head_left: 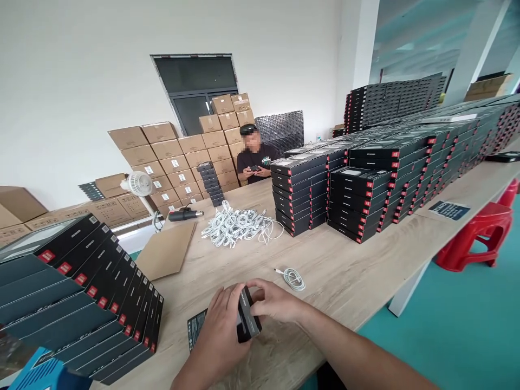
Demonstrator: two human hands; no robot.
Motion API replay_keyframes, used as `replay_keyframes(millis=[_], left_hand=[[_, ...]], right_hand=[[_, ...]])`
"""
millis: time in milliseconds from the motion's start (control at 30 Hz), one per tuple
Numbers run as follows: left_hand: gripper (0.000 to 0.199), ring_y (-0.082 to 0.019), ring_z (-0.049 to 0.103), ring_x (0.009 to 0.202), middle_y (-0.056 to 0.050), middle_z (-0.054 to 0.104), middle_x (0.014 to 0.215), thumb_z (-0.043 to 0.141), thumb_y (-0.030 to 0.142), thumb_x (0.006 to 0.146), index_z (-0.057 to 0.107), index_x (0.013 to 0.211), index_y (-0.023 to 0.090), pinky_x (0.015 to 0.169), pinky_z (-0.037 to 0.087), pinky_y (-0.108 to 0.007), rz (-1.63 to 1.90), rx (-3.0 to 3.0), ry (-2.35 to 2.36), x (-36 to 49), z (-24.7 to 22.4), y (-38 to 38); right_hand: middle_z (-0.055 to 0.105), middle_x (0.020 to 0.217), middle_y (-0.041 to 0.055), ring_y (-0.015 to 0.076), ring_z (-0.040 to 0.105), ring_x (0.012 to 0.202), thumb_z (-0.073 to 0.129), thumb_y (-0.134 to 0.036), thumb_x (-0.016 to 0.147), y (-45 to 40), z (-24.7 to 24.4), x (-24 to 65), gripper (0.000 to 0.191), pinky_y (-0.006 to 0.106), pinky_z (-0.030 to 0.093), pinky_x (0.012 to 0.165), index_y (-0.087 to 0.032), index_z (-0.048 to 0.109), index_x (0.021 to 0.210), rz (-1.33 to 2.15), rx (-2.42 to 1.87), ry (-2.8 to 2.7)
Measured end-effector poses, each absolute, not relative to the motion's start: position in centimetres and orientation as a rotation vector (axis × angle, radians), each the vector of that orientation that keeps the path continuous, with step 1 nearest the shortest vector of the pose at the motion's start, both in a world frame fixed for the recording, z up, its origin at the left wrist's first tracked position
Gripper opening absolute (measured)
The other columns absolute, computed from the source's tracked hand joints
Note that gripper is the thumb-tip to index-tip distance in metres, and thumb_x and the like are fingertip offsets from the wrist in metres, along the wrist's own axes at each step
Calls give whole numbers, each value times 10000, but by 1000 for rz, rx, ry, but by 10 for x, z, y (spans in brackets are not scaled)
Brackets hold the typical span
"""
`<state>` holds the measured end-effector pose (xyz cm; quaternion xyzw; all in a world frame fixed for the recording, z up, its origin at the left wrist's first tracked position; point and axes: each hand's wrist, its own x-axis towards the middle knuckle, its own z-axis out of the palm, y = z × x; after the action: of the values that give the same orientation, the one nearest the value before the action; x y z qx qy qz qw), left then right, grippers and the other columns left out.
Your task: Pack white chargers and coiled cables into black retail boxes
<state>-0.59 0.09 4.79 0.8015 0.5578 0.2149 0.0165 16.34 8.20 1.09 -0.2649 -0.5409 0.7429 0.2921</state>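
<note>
A small black-and-grey box stands tilted between my two hands, low in the middle of the head view. My left hand grips its left side, fingers over the top edge. From the right, my right hand pinches its upper right edge with thumb and fingers. A dark printed panel shows left of my left hand; whether it belongs to the box I cannot tell. Just beyond my right hand lies a coiled white cable. Farther back is a heap of white cables. The inside of the box is mostly hidden.
Black boxes lean in a tall stack at left. More box stacks line the table's right side. Cardboard, a heat gun and a fan are at back left. A co-worker sits across. Red stools stand right.
</note>
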Motion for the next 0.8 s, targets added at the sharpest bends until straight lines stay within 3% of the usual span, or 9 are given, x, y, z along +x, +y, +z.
replay_keyframes(millis=[167,367,600,733,800], left_hand=[[861,-356,517,1283,-140,576,1352,632,109,621,359,1428,232,1083,413,-573,650,2474,1711,-7,50,-1],[757,-352,512,1305,-142,578,1369,629,197,711,391,1429,231,1199,242,-587,557,2438,1688,-2,54,0],[861,-342,483,1342,-114,566,1408,616,122,647,384,1466,251,1232,167,-570,465,2456,1683,0,54,0],[956,-361,454,1362,-130,527,1447,601,109,633,281,1524,243,1181,289,-549,484,2424,1730,-7,53,-2],[971,-367,443,1364,-146,496,1469,608,136,658,223,1543,242,1124,369,-524,478,2403,1758,-11,52,-3]], right_hand=[[652,854,-5,168,640,777,644,-188,648,76,20,167,408,251,528,624,-193,713,1050,2052,-575,-1448],[645,809,-17,163,642,687,657,-182,627,76,11,168,382,260,530,584,-193,701,1007,2004,-608,-1483],[680,789,-7,195,651,795,596,-103,586,75,5,151,242,240,501,648,-168,662,809,1735,-791,-1513],[670,738,0,209,662,781,502,-87,620,75,4,141,276,265,505,652,-171,668,824,1649,-904,-1453],[697,836,13,213,668,826,498,-77,637,76,3,139,395,290,528,708,-181,675,974,1534,-921,-1495]])
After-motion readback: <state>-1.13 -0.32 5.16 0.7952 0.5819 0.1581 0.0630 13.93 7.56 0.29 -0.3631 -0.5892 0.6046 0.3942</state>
